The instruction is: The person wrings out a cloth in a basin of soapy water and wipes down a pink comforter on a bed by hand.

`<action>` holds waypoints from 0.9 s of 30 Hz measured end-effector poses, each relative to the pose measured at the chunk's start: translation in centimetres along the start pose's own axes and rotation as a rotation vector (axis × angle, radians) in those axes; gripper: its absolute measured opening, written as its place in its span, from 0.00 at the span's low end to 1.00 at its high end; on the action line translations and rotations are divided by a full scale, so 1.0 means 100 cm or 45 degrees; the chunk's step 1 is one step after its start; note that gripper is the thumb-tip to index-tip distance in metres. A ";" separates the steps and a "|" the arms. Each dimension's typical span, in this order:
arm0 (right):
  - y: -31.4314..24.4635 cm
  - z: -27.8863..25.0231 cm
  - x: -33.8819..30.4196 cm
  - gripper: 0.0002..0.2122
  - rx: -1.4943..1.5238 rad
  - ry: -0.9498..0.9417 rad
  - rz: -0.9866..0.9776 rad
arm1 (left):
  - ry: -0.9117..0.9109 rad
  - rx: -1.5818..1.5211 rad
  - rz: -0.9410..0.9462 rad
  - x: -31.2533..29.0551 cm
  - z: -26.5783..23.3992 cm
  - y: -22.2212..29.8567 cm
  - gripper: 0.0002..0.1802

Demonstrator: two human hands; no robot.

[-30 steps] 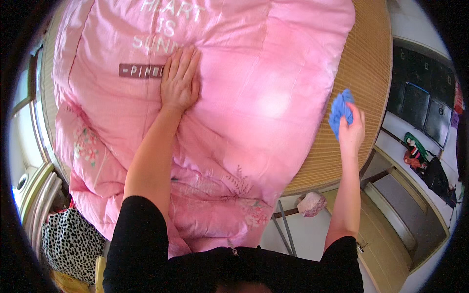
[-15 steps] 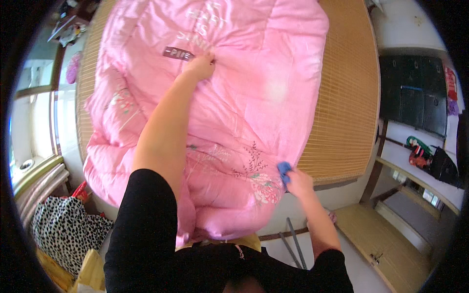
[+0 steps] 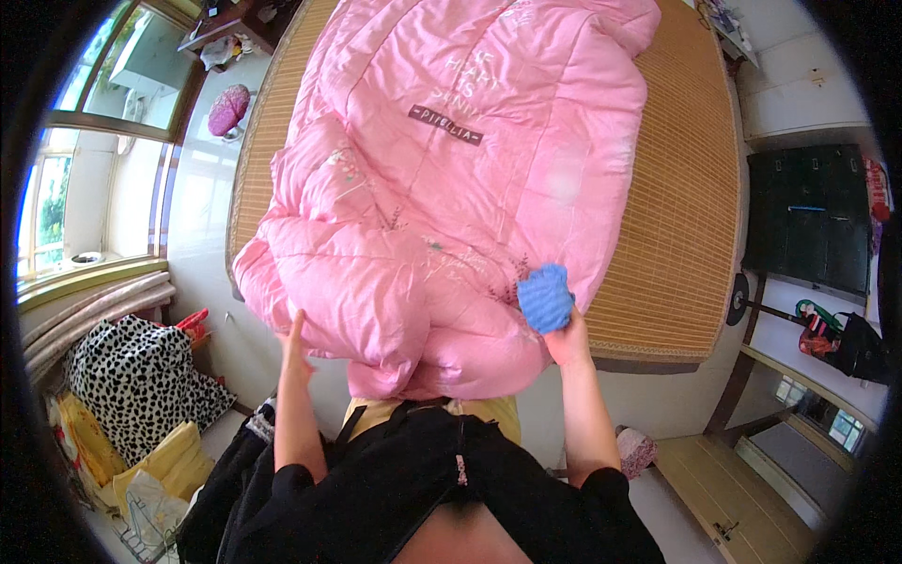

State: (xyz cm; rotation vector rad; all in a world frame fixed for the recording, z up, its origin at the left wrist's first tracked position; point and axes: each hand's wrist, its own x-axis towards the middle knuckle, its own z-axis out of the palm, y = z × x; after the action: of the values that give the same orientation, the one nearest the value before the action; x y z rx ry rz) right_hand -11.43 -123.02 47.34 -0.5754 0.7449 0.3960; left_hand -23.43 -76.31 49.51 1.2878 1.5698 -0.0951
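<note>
A pink quilt (image 3: 554, 103) with printed lettering and flower sprigs is spread over a bed, its near left part bunched into thick folds. My right hand (image 3: 567, 340) grips a crumpled blue cloth (image 3: 545, 297) at the quilt's near right side, above a printed sprig. At the near left edge of the folds is my left hand (image 3: 295, 340), touching or just beside the fabric. Its visible fingers are stretched apart; the rest are partly hidden and slightly blurred.
Woven matting (image 3: 673, 207) covers the bed under the quilt. At left are a window (image 3: 141, 183), a black-and-white spotted cloth (image 3: 141, 385) and yellow fabric (image 3: 174, 461). A dark cabinet (image 3: 808, 221) and a wooden board (image 3: 728, 489) stand at right.
My left hand has drawn back from the quilt's middle to its near left edge. My right hand still holds the blue cloth, now showing more fully. The view has shifted left.
</note>
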 end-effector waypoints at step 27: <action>0.023 0.099 0.228 0.19 -2.645 -0.351 -1.502 | -0.472 1.393 1.511 0.033 0.365 0.068 0.64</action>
State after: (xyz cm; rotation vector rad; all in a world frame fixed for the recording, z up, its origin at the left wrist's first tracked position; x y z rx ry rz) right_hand 7.89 -112.08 35.89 -2.6177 -0.6750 -0.0400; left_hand 5.72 -93.84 34.40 2.6521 0.1484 -0.4343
